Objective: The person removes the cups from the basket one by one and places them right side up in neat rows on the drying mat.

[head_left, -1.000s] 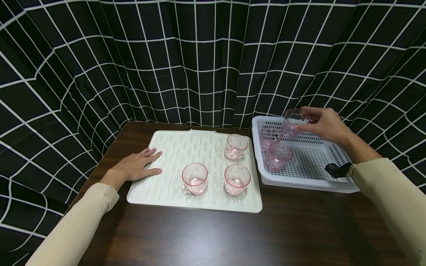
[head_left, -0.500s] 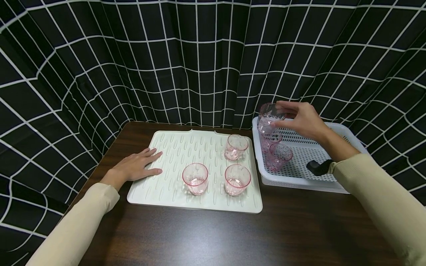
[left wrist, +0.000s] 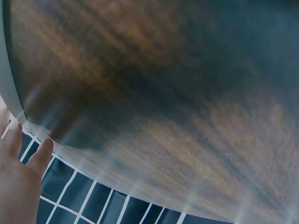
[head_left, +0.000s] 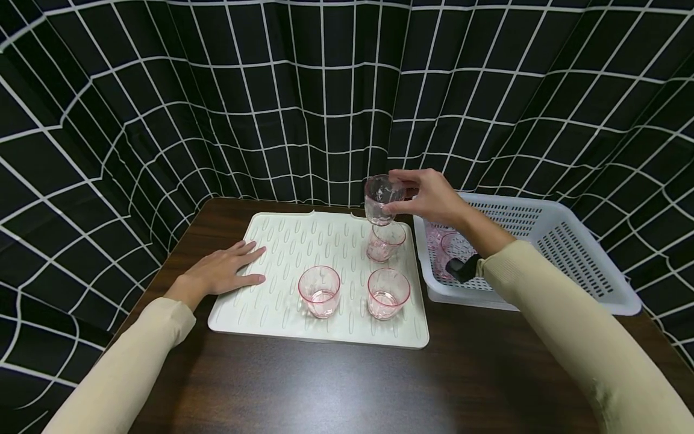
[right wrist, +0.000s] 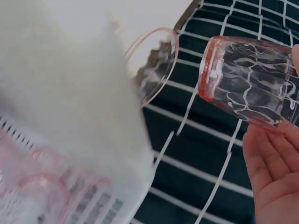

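Note:
Between thumb and fingers, my right hand point(head_left: 428, 196) pinches a clear pink drinking glass point(head_left: 377, 202) in the air over the far right corner of a white ribbed mat point(head_left: 282, 307). The right wrist view shows that glass point(right wrist: 252, 77) gripped near its rim end. Just below it, a pink-rimmed glass point(head_left: 382, 248) stands upright on the mat. Nearer the front edge stand two more, a middle glass point(head_left: 320, 295) and a right glass point(head_left: 388, 295). My left hand point(head_left: 217, 271) rests with fingers spread on the mat's left edge.
A white perforated plastic basket point(head_left: 612, 295) stands right of the mat, under my right forearm. Inside its left side are pink glasses point(head_left: 446, 244), partly hidden by the wrist strap. The dark wooden table point(head_left: 303, 386) ends at a black grid curtain point(head_left: 271, 120).
My right hand has carried the glass left, out from over the basket to above the mat's far right corner. The left hand and the standing glasses have stayed put.

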`<move>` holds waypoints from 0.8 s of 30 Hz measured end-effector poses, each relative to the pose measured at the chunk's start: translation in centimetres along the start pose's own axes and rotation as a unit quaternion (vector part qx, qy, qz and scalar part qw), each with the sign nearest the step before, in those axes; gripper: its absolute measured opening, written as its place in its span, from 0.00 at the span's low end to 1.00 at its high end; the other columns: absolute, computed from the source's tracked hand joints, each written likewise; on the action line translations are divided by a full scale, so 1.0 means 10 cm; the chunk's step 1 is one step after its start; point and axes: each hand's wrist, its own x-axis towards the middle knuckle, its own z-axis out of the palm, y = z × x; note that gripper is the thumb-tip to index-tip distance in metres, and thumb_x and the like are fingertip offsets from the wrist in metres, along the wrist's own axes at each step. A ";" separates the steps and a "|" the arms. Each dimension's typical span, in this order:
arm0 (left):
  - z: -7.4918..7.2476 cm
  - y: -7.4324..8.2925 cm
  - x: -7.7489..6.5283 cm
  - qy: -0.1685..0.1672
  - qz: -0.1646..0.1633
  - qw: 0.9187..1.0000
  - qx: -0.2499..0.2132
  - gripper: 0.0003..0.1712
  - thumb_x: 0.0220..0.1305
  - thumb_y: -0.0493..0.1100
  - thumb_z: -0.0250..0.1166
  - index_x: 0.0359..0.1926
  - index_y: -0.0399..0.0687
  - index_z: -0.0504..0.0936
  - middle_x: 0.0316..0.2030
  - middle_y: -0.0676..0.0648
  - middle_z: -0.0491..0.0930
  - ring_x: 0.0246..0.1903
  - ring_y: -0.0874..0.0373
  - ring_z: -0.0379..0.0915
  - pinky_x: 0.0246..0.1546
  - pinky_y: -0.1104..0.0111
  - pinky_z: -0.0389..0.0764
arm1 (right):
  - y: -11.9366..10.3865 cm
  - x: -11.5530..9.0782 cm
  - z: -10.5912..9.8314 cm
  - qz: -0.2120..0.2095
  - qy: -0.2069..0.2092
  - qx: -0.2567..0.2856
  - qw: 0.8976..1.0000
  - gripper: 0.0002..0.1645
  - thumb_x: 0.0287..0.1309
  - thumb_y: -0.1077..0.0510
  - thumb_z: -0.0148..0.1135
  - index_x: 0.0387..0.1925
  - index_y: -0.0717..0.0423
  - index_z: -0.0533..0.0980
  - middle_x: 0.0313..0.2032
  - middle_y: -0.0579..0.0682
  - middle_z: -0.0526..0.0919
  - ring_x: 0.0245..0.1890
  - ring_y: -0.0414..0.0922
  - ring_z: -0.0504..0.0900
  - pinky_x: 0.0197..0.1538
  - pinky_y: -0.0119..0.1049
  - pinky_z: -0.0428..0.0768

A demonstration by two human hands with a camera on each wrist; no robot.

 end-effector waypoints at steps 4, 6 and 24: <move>0.01 0.00 0.01 0.002 0.003 1.000 0.000 0.50 0.65 0.77 0.48 0.78 0.54 0.56 0.77 0.40 0.52 0.75 0.38 0.43 0.68 0.36 0.52 | -0.11 0.10 0.14 -0.005 -0.014 0.012 1.000 0.45 0.49 0.54 0.79 0.67 0.62 0.70 0.60 0.60 0.79 0.57 0.54 0.80 0.57 0.48 0.79; 0.01 -0.01 0.01 0.001 0.004 1.000 0.001 0.50 0.65 0.77 0.48 0.78 0.54 0.56 0.76 0.40 0.52 0.75 0.38 0.43 0.68 0.36 0.52 | -0.15 0.14 0.21 -0.006 -0.022 0.019 1.000 0.45 0.49 0.54 0.79 0.67 0.62 0.70 0.59 0.60 0.79 0.57 0.54 0.80 0.57 0.47 0.80; 0.01 -0.02 0.01 0.005 0.008 1.000 0.005 0.50 0.65 0.77 0.48 0.78 0.53 0.56 0.76 0.40 0.53 0.75 0.37 0.45 0.67 0.36 0.53 | -0.21 0.36 0.76 0.009 -0.080 0.020 0.997 0.49 0.49 0.53 0.78 0.69 0.65 0.66 0.59 0.59 0.80 0.53 0.49 0.80 0.53 0.41 0.79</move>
